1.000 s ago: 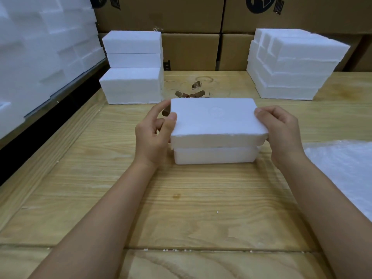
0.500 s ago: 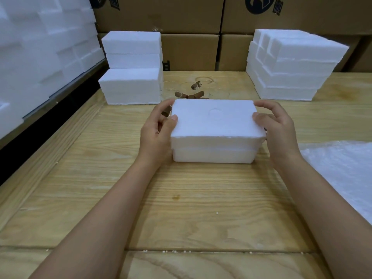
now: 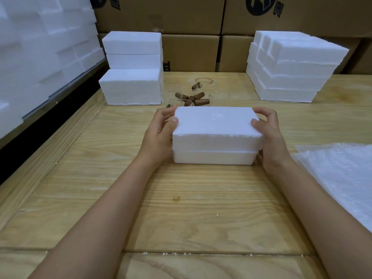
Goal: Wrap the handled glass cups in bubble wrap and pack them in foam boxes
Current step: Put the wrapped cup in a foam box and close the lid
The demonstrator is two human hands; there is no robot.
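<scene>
At the middle of the wooden worktop (image 3: 181, 208), a white foam box (image 3: 216, 137), long side toward the camera, thick lid (image 3: 215, 121) sitting on the thinner base (image 3: 213, 157), seam visible along the near face, lid overhanging slightly at the 3 o'clock end. Gripped at both short ends. Left hand (image 3: 159, 135) at the box's 9 o'clock end: thumb pressed on the lid's top edge, fingers curled round the far corner, palm close against the side. Right hand (image 3: 271, 139) at the 3 o'clock end, mirrored: thumb on the lid's top, fingers hooked over the far corner, heel of the palm down beside the base. Bare forearms reaching in from 6 o'clock.

Just beyond the box at 12 o'clock, a cluster of clear glass cups (image 3: 193, 95) with brown handles, unwrapped on the worktop; number hard to tell through the glass. At 11 o'clock, a foam stack (image 3: 131, 67) of closed white boxes. At 1 o'clock, a wider foam pile (image 3: 291, 65), staggered. At 4 o'clock, a sheet of bubble wrap (image 3: 342, 178) lying flat and running off the right edge. Farther back at 12 o'clock, brown cardboard cartons (image 3: 189, 51) with dark round logos. From 9 to 10 o'clock, a wall of white foam blocks (image 3: 40, 57). Toward 6 o'clock, scattered foam crumbs (image 3: 175, 253) along a seam in the wood
</scene>
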